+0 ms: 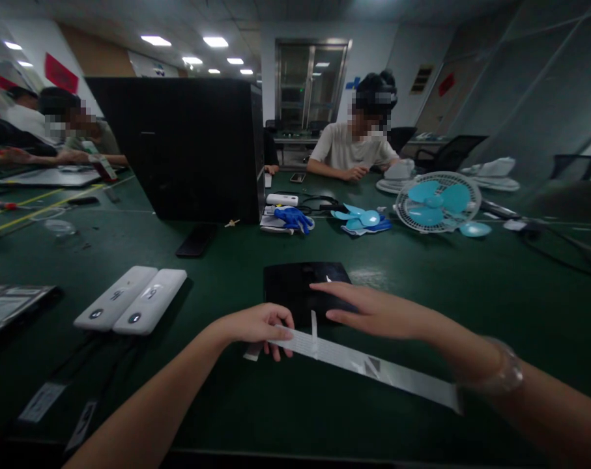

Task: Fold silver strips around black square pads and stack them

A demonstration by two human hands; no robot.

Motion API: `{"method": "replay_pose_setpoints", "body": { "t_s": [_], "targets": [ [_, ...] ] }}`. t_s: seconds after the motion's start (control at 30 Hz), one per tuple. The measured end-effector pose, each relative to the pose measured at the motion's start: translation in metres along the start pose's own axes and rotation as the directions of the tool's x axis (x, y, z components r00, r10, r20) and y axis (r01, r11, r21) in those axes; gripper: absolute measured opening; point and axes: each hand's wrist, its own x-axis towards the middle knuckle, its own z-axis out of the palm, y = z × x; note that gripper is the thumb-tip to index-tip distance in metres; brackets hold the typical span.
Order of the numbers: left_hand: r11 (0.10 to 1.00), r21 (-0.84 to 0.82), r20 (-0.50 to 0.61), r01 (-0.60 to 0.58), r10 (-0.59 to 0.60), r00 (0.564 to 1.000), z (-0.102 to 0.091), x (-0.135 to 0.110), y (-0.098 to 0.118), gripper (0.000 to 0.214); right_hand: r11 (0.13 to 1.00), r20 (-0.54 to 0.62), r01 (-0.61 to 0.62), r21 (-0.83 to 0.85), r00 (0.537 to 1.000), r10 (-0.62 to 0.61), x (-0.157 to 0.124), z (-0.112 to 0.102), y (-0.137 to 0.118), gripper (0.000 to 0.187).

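My left hand [259, 329] is curled around the left end of a long white strip [373, 368] that lies flat on the green table [422, 293]. My right hand [368, 309] reaches out over a flat black box [295, 286], fingers stretched and resting on its near edge. The strip runs from my left hand under my right forearm toward the right. A clear bangle [505, 371] sits on my right wrist.
Two white handsets [131, 299] lie at the left beside a tray [6, 306]. A black phone [196, 240] and a tall black partition [178, 146] stand ahead. A blue-bladed fan [436, 202], loose blades [361, 218] and blue gloves [295, 218] lie farther back. Other people sit opposite and left.
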Motion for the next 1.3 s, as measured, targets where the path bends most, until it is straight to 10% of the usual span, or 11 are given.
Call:
{"method": "replay_pose_setpoints", "body": {
  "t_s": [0.33, 0.5, 0.87, 1.3],
  "targets": [
    [0.997, -0.036, -0.284, -0.073, 0.059, 0.957, -0.004, 0.002, 0.003, 0.03, 0.922, -0.249, 0.134, -0.363, 0.94, -0.234, -0.006, 0.047, 0.023, 0.044],
    [0.973, 0.231, -0.5, -0.004, 0.122, 0.857, -0.009, 0.005, -0.001, 0.039, 0.87, -0.301, 0.074, -0.488, 0.921, -0.247, 0.0, 0.051, 0.043, 0.043],
    [0.751, 0.607, -0.634, 0.26, 0.261, 0.728, 0.001, 0.003, 0.008, 0.024, 0.803, -0.308, 0.002, -0.596, 0.923, -0.231, 0.009, 0.06, 0.041, 0.044],
    [0.708, 0.634, -0.658, 0.312, 0.282, 0.698, 0.009, 0.013, -0.002, 0.019, 0.837, -0.258, -0.061, -0.543, 0.961, -0.097, 0.007, 0.068, 0.035, 0.056]
  ]
}}
